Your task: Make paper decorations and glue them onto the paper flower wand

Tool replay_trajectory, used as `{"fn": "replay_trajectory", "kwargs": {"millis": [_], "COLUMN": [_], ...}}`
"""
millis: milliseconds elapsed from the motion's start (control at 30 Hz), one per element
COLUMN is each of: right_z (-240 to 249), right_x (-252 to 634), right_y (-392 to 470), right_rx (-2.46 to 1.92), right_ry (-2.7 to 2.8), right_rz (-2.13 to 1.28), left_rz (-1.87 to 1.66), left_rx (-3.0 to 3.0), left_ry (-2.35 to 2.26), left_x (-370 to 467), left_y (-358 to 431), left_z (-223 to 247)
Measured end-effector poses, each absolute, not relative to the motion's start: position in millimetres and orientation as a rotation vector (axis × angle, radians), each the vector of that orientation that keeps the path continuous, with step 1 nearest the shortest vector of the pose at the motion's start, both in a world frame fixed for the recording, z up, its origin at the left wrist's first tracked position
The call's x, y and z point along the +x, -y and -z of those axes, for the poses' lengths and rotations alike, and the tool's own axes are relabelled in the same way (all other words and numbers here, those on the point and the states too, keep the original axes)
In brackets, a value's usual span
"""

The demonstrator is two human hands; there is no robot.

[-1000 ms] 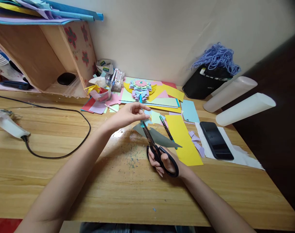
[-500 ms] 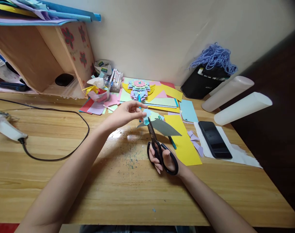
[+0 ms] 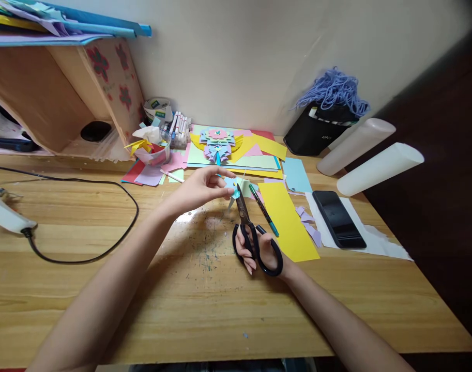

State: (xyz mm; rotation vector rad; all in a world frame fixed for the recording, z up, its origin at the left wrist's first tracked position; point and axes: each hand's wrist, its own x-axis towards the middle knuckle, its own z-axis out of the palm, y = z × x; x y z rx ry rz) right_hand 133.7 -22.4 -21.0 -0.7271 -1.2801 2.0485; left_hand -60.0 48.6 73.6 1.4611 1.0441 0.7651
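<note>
My left hand point(image 3: 199, 192) pinches a small piece of light blue paper point(image 3: 236, 194) between thumb and fingers. Black-handled scissors point(image 3: 243, 211) sit in my right hand point(image 3: 264, 248), thumb and fingers through the loops. Their dark blade tips point away from me and meet the blue paper; whether they touch its edge or overlap it is too small to tell. A thin grey sliver point(image 3: 231, 203) shows just below the left fingertips. Right of the blades lies a dark green pen point(image 3: 263, 210), beside a yellow paper sheet point(image 3: 288, 219).
A layered paper flower craft point(image 3: 218, 144) lies on stacked coloured sheets at the back. Left of it are a scrap tub point(image 3: 154, 157) and markers point(image 3: 177, 124). A phone point(image 3: 338, 219), purple scraps point(image 3: 309, 227) and white rolls point(image 3: 379, 168) lie to the right; a black cable point(image 3: 137, 206) curves left.
The grey sheet that spread out behind the scissors now shows only as a sliver, uncovering the green pen. Both hands keep their grips; the whole view has shifted slightly.
</note>
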Motion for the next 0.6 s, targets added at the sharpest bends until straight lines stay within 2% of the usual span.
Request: {"fn": "replay_trajectory", "kwargs": {"millis": [600], "right_z": [25.4], "right_x": [134.3], "right_y": [21.4], "right_rx": [-0.697], "right_ry": [1.26], "right_rz": [-2.066], "left_rz": [-0.764], "left_rx": [1.476], "left_ry": [-1.028], "left_x": [-65.3], "left_y": [-51.8], "left_z": [-69.6]}}
